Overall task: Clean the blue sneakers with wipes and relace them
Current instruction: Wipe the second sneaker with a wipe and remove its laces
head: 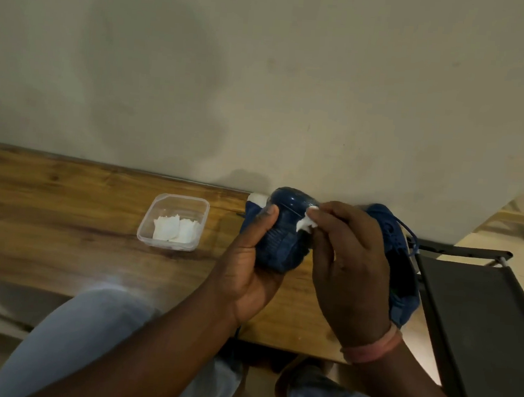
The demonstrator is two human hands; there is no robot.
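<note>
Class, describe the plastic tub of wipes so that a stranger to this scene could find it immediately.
Start at the long wooden table against the pale wall. Left of the left hand gripping a blue sneaker stands a clear tub. It alone is transparent, with white folded wipes inside.

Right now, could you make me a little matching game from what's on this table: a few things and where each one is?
Things:
1. wipe
2. spare wipes
3. held sneaker
4. second sneaker

Places:
A. in the clear tub
B. gripped in the left hand
C. pinched in the right hand
D. lying behind the right hand

Pairs: 1-C, 2-A, 3-B, 4-D
</note>
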